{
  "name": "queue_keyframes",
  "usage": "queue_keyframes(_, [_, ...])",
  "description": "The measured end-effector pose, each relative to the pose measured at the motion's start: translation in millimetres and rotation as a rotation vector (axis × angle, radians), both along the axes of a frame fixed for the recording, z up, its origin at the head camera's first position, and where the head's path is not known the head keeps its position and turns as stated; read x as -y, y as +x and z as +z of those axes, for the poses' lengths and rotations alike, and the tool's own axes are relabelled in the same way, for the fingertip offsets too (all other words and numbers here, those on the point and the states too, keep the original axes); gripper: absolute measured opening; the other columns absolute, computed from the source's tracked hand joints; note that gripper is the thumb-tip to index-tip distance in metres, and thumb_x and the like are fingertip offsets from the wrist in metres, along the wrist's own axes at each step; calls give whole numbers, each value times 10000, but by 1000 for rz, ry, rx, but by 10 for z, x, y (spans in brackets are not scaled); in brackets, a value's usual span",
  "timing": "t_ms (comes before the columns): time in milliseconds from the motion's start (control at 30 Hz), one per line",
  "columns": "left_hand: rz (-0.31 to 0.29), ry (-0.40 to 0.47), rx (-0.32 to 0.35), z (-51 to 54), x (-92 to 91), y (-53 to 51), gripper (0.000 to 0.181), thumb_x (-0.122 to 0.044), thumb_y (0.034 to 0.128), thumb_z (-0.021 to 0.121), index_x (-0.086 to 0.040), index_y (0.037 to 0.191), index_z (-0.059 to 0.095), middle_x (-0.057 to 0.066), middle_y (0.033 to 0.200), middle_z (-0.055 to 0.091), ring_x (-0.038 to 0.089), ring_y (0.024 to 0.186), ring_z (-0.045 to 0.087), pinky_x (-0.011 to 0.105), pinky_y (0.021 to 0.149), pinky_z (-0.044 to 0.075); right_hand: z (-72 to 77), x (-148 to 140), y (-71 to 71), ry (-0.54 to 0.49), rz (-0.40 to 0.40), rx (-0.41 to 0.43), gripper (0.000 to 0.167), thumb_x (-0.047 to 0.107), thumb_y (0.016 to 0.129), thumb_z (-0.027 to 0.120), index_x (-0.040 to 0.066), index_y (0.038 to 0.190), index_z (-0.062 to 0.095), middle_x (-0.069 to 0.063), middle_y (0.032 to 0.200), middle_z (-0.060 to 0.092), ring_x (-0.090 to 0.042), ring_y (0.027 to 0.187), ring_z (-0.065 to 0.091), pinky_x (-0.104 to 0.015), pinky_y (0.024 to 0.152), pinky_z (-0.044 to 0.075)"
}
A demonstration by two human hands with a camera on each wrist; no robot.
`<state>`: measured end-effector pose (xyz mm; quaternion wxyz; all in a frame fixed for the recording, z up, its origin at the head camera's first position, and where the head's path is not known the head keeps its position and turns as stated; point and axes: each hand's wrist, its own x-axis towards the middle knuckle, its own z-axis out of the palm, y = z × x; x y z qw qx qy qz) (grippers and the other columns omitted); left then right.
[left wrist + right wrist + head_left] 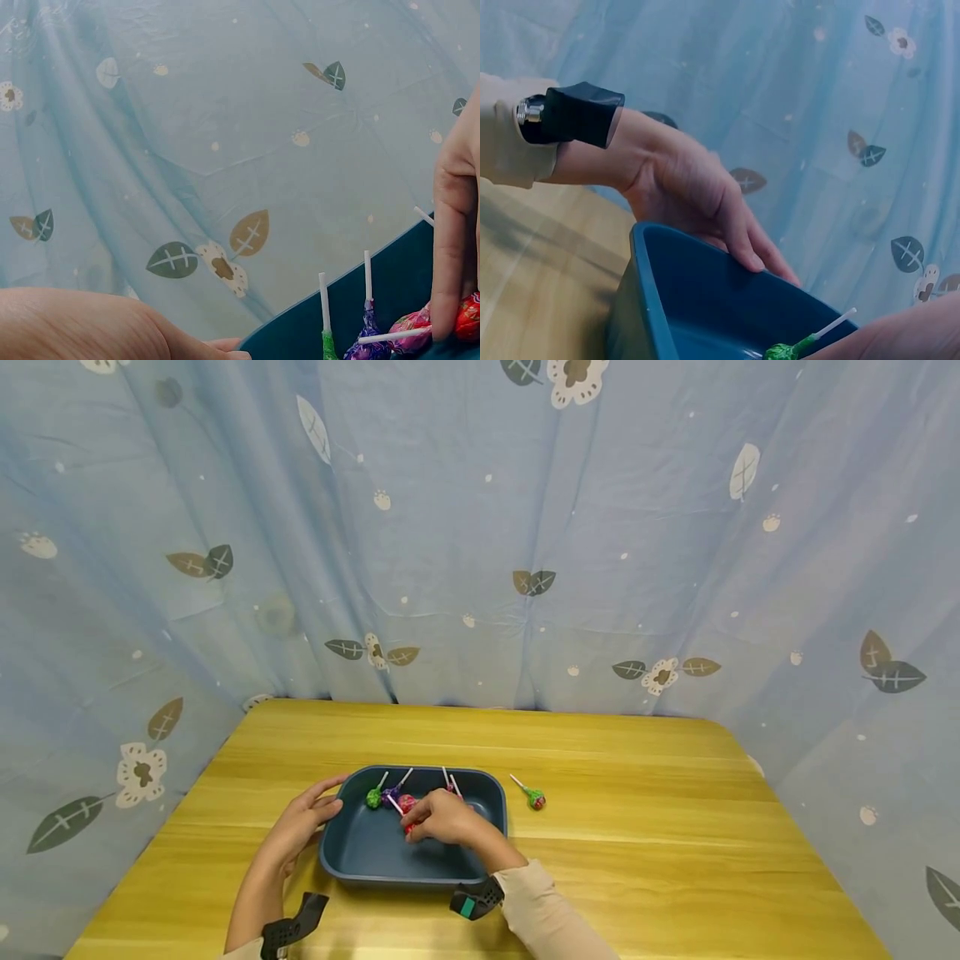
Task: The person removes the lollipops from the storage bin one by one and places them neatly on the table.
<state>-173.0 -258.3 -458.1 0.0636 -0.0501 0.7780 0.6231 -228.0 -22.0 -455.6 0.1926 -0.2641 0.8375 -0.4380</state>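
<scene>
Right hand (447, 818) down in blue tray (367, 853) — red lollipop (468, 319) in grip — left hand (300, 820) loose-fingered against it

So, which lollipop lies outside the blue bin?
The green-and-red lollipop on the wooden table, right of the bin; every other visible one is in or over the bin.

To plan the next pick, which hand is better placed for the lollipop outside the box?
Probably the right hand, once free: it is nearer that lollipop, on the table right of the box. The left hand touches the opposite end.
</scene>
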Motion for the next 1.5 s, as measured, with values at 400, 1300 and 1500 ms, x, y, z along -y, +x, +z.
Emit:
queue_keyframes(400, [-8,6,-4,-1,11,-8,490,-127,1028,439,-37,1493,313,344,1422,372,492,1264,413,559,925,434,56,-59,20,-84,10,81,211,-27,745,780,-49,952,749,-50,906,688,-50,763,568,-207,651,464])
queue_keyframes(1300, [-1,7,-5,-3,3,-11,482,-97,1028,431,-36,1492,319,343,1426,366,494,1269,404,595,951,397,53,-155,14,-265,-104,291,233,22,820,744,-24,1048,738,-46,977,715,-159,875,662,-427,823,531])
queue_keyframes(1500, [-17,11,-17,-11,14,-23,488,-125,1035,435,-22,1493,306,352,1422,363,498,1263,409,579,940,417,82,-201,29,-342,-151,323,279,0,814,741,-33,1090,714,-98,973,709,-203,855,687,-432,821,532])
